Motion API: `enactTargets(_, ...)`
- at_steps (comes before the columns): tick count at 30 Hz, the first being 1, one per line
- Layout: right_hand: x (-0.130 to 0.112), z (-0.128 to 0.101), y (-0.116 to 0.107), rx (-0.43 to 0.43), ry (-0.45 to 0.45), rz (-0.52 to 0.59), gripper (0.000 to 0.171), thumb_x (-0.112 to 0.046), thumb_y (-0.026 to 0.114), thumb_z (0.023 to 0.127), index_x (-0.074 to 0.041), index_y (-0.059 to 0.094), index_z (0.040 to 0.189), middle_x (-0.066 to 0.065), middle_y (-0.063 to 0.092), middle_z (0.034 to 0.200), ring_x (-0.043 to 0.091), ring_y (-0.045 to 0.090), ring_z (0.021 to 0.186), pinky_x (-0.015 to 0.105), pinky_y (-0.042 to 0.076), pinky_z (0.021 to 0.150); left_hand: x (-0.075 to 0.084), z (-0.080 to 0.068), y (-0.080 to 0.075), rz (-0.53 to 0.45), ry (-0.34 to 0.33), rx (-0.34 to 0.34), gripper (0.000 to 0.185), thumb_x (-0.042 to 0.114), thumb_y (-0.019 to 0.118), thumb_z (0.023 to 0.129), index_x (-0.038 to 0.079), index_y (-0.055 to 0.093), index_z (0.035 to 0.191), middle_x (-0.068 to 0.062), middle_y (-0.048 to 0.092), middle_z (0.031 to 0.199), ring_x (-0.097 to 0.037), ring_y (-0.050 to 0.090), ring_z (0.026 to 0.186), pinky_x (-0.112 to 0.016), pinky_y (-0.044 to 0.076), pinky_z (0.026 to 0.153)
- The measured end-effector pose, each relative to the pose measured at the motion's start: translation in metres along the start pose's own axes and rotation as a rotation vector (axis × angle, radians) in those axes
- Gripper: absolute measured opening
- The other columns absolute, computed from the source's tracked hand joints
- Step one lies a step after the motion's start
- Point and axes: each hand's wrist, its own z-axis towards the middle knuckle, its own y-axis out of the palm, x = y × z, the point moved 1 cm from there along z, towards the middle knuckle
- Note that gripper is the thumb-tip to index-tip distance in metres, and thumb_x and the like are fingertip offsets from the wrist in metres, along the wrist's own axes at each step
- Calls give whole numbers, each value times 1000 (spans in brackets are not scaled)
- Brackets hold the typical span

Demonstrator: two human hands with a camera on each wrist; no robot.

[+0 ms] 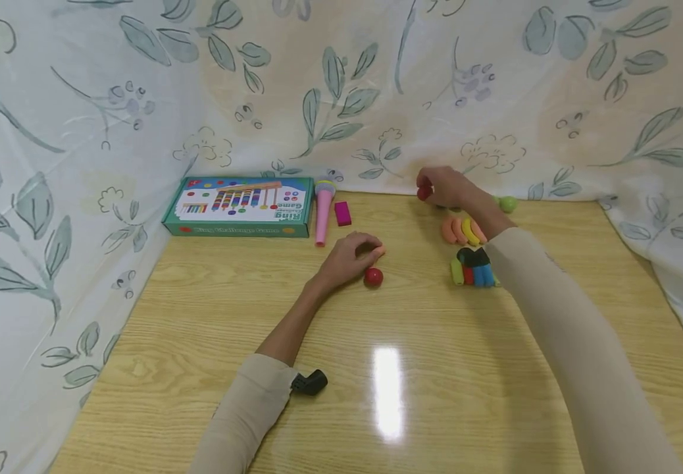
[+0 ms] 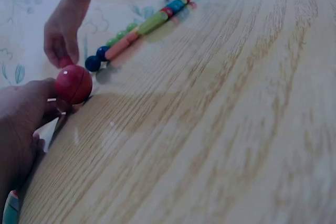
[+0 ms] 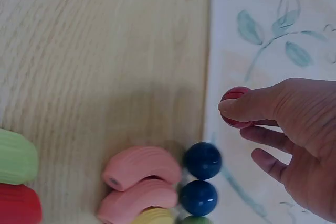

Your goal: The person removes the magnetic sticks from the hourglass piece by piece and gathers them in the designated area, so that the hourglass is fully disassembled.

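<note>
Above the far edge of the table, my right hand [image 1: 445, 183] pinches a red ball [image 3: 236, 107] between thumb and fingers. My left hand [image 1: 347, 258] lies on the table with fingers and thumb curled to meet at a small orange piece [image 1: 380, 251], mostly hidden by the fingers. A second red ball [image 1: 374, 277] sits right beside the left thumb; in the left wrist view it appears just past the fingertips. Below the right forearm are curved salmon pieces [image 3: 144, 166] next to dark blue balls [image 3: 203, 160].
A ring game box [image 1: 237, 207], a pink toy microphone [image 1: 322, 214] and a magenta block [image 1: 343, 213] stand back left. Green balls [image 1: 507, 204], a yellow curved piece [image 1: 470, 232] and blue sticks [image 1: 483, 276] lie at right. Floral cloth [image 1: 341, 99] hangs behind the table.
</note>
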Motion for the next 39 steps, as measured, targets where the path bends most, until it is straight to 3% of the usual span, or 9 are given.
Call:
enactTargets(6,11,5,13,-52,56,22,24,2,68,95,3,61,117,24,67,117,36,55,104,52,47,98,0,-1,0,11,-2,-6,29,32,66,103,12,74,122,-6,74,128,-21,65,124,-37,49,114)
enactTargets(18,20,-2,22,-38,105,-9,22,-5,68,97,0,62,117,23,67,116,39,55,104,59,41,99,3,1,3,-20,-34,-7,31,35,66,104,12,73,124,-5,73,129,-19,64,124,-37,50,113)
enactTargets(22,18,-2,27,13,70,-52,31,-7,67,99,0,59,129,26,64,131,46,55,124,69,38,106,2,-1,-3,-111,-63,-8,34,32,59,107,10,68,132,-6,71,134,-20,64,128,-38,49,115)
enactTargets(25,0,-6,28,58,-14,-84,37,-3,67,97,0,58,133,27,62,138,50,52,131,72,40,104,8,-4,-16,-135,-102,-19,36,35,54,109,11,65,134,-3,69,134,-19,63,127,-39,50,114)
enactTargets(29,-35,-18,37,-12,-215,1,42,4,69,93,5,59,134,28,63,136,48,57,128,63,48,107,24,-14,-34,-10,-150,-90,35,44,59,105,10,61,116,-4,65,104,-17,62,96,-33,53,87)
enactTargets(32,-58,-28,54,-136,-344,98,41,4,69,95,8,60,135,26,64,134,45,62,126,57,50,109,36,-23,-36,129,-168,-199,43,53,66,99,12,55,106,-3,54,83,-15,52,74,-28,42,65)
enactTargets(35,-72,-37,73,-158,-408,85,29,2,68,97,5,67,126,22,69,121,39,67,114,53,55,103,44,-28,-27,244,-143,-308,48,57,69,96,14,55,110,-1,52,79,-12,50,69,-24,36,60)
enactTargets(39,-81,-49,83,-74,-372,15,12,-5,72,97,1,74,106,15,71,99,29,68,94,46,58,87,52,-27,-19,320,-98,-325,33,42,71,98,15,57,108,0,55,83,-13,53,74,-21,38,62)
